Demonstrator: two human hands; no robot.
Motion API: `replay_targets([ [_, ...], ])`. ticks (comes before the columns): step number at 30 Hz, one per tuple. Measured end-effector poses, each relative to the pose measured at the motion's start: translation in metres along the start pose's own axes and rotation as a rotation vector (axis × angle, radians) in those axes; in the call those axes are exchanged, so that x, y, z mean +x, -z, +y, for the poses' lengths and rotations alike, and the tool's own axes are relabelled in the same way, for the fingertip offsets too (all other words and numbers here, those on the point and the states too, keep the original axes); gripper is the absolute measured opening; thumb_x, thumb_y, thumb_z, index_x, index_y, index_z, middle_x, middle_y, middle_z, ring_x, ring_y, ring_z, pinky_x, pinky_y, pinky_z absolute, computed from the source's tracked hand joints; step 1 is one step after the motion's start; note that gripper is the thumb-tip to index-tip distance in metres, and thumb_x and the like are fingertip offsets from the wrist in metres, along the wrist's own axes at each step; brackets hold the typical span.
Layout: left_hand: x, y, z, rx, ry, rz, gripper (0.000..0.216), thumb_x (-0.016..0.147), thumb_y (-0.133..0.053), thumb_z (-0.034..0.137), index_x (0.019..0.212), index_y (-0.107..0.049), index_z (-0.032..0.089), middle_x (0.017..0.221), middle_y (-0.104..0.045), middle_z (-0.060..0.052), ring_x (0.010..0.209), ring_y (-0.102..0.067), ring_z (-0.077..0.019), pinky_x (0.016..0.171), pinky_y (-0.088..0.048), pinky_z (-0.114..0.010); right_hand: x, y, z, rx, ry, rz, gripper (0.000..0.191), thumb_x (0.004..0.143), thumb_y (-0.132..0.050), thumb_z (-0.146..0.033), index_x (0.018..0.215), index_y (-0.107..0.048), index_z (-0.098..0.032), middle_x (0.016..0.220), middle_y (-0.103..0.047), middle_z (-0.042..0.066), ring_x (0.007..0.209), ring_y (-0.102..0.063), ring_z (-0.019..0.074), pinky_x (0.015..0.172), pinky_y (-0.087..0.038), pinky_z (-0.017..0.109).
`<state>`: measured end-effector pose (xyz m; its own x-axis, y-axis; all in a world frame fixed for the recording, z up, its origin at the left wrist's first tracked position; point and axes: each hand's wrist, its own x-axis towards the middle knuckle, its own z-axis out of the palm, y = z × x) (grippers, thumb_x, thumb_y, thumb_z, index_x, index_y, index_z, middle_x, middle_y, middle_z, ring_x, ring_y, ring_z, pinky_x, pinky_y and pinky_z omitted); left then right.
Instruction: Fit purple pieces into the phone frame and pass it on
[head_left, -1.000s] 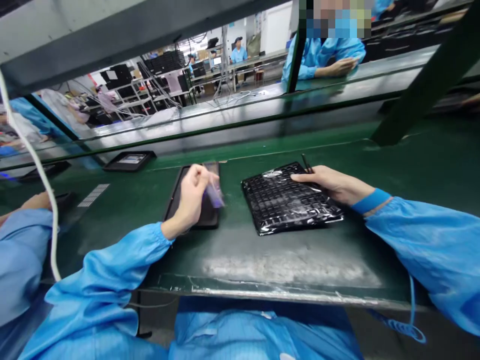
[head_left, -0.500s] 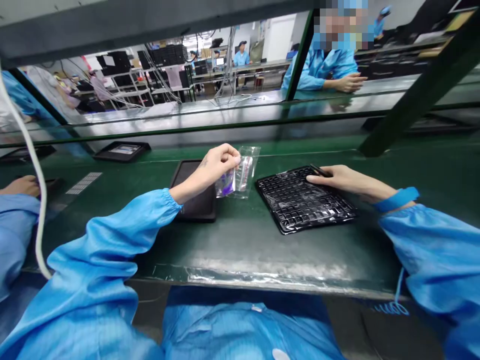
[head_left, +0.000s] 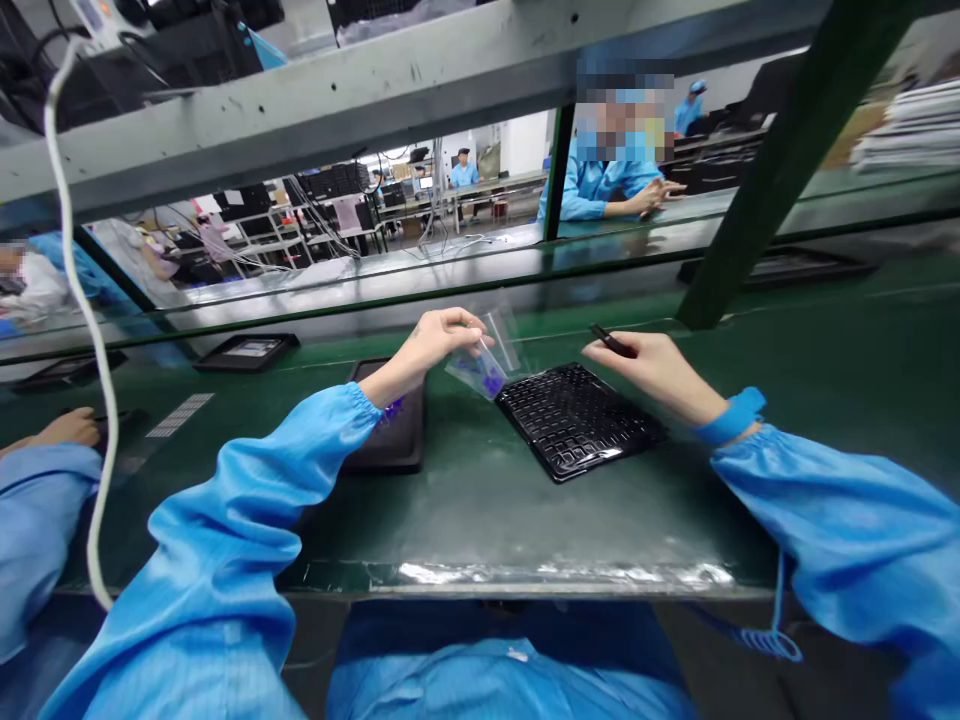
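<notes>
My left hand [head_left: 439, 340] pinches a small clear plastic bag [head_left: 486, 362] with purple bits inside, held above the green belt between a dark tablet [head_left: 390, 440] and a black gridded tray [head_left: 577, 418]. The bag hangs over the tray's left corner. My right hand [head_left: 649, 365] is raised just above the tray's far edge, fingers closed on a thin black tool [head_left: 609, 340] that sticks out to the left. Both arms wear blue sleeves; a blue wrist strap [head_left: 731, 417] sits on the right wrist.
A green conveyor belt [head_left: 825, 360] runs left to right, with more dark tablets [head_left: 244, 350] at left. A green post [head_left: 757, 190] slants up at right. A white cable [head_left: 79, 300] hangs at left. A neighbour's hand [head_left: 64, 428] rests at far left; a person in blue sits opposite.
My left hand lifted the bag off the tablet and carried it right, toward the tray. My right hand rose off the tray with the black tool.
</notes>
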<state>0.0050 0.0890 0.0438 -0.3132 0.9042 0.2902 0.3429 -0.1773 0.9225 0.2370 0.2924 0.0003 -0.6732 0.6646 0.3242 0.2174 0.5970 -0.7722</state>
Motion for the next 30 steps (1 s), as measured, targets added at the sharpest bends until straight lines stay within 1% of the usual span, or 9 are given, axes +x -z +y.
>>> replay_targets([
  [2, -0.003, -0.005, 0.002, -0.019, 0.003, -0.024, 0.012, 0.082, -0.066, 0.024, 0.088, -0.062, 0.015, 0.092, -0.078, -0.008, 0.074, -0.069, -0.0119, 0.068, -0.044, -0.023, -0.012, -0.011, -0.018, 0.130, 0.039, -0.078, 0.058, 0.081, -0.062, -0.069, 0.101, -0.074, -0.016, 0.072, -0.056, 0.002, 0.061, -0.042, 0.0140, 0.058, -0.033, 0.028],
  [4, -0.007, -0.012, 0.002, -0.032, 0.010, -0.055, 0.015, 0.083, -0.067, 0.027, 0.090, -0.061, 0.015, 0.097, -0.078, -0.009, 0.076, -0.070, -0.0124, 0.066, -0.042, -0.022, -0.021, -0.022, -0.033, 0.229, 0.068, -0.145, 0.062, 0.083, -0.061, -0.070, 0.111, -0.073, -0.016, 0.073, -0.055, 0.001, 0.057, -0.040, 0.0118, 0.057, -0.034, 0.027],
  [8, -0.014, -0.026, -0.002, -0.038, 0.031, -0.113, 0.019, 0.084, -0.068, 0.032, 0.091, -0.061, 0.016, 0.102, -0.078, -0.010, 0.076, -0.071, -0.0129, 0.067, -0.043, -0.023, -0.030, -0.036, -0.050, 0.328, 0.103, -0.172, 0.046, 0.077, -0.075, -0.062, 0.089, -0.073, -0.017, 0.078, -0.060, 0.001, 0.069, -0.050, 0.0146, 0.066, -0.038, 0.027],
  [11, -0.016, -0.029, -0.011, -0.034, 0.049, -0.147, 0.023, 0.082, -0.071, 0.034, 0.093, -0.065, 0.014, 0.099, -0.078, -0.011, 0.071, -0.069, -0.0128, 0.068, -0.046, -0.025, -0.033, -0.038, -0.050, 0.372, 0.103, -0.173, 0.042, 0.076, -0.076, -0.058, 0.077, -0.068, -0.017, 0.075, -0.058, 0.001, 0.069, -0.048, 0.0144, 0.065, -0.037, 0.027],
  [15, -0.016, -0.026, -0.024, -0.028, 0.072, -0.185, 0.033, 0.075, -0.077, 0.031, 0.102, -0.069, 0.013, 0.092, -0.079, -0.010, 0.071, -0.069, -0.0152, 0.072, -0.050, -0.028, -0.035, -0.037, -0.047, 0.421, 0.096, -0.198, 0.042, 0.079, -0.073, -0.058, 0.078, -0.062, -0.017, 0.068, -0.048, -0.003, 0.060, -0.038, 0.0111, 0.058, -0.030, 0.026],
  [18, -0.016, -0.025, -0.028, -0.019, 0.084, -0.212, 0.038, 0.072, -0.079, 0.028, 0.106, -0.069, 0.013, 0.090, -0.079, -0.009, 0.077, -0.071, -0.0174, 0.078, -0.051, -0.030, -0.036, -0.036, -0.048, 0.424, 0.111, -0.215, 0.042, 0.081, -0.071, -0.057, 0.077, -0.059, -0.018, 0.069, -0.050, -0.002, 0.061, -0.039, 0.0112, 0.058, -0.030, 0.026],
  [21, -0.016, -0.026, -0.026, -0.008, 0.076, -0.194, 0.042, 0.077, -0.077, 0.034, 0.113, -0.066, 0.014, 0.094, -0.079, -0.009, 0.083, -0.071, -0.0174, 0.082, -0.051, -0.031, -0.036, -0.035, -0.050, 0.403, 0.121, -0.223, 0.039, 0.083, -0.071, -0.054, 0.075, -0.061, -0.018, 0.068, -0.053, -0.001, 0.063, -0.042, 0.0123, 0.059, -0.031, 0.026],
  [24, -0.016, -0.029, -0.023, 0.004, 0.043, -0.136, 0.045, 0.083, -0.072, 0.040, 0.118, -0.063, 0.015, 0.094, -0.078, -0.008, 0.083, -0.069, -0.0163, 0.079, -0.049, -0.029, -0.036, -0.034, -0.048, 0.386, 0.131, -0.223, 0.036, 0.083, -0.072, -0.051, 0.073, -0.063, -0.018, 0.066, -0.052, -0.001, 0.064, -0.043, 0.0128, 0.061, -0.032, 0.027],
  [30, -0.010, -0.035, -0.026, 0.029, -0.099, -0.072, 0.024, 0.084, -0.071, 0.038, 0.085, -0.064, 0.015, 0.078, -0.067, 0.000, 0.076, -0.062, -0.0122, 0.076, -0.047, -0.025, -0.037, -0.031, -0.045, 0.377, 0.135, -0.241, 0.029, 0.083, -0.071, -0.046, 0.078, -0.069, -0.017, 0.072, -0.059, 0.001, 0.068, -0.050, 0.0147, 0.065, -0.038, 0.028],
])
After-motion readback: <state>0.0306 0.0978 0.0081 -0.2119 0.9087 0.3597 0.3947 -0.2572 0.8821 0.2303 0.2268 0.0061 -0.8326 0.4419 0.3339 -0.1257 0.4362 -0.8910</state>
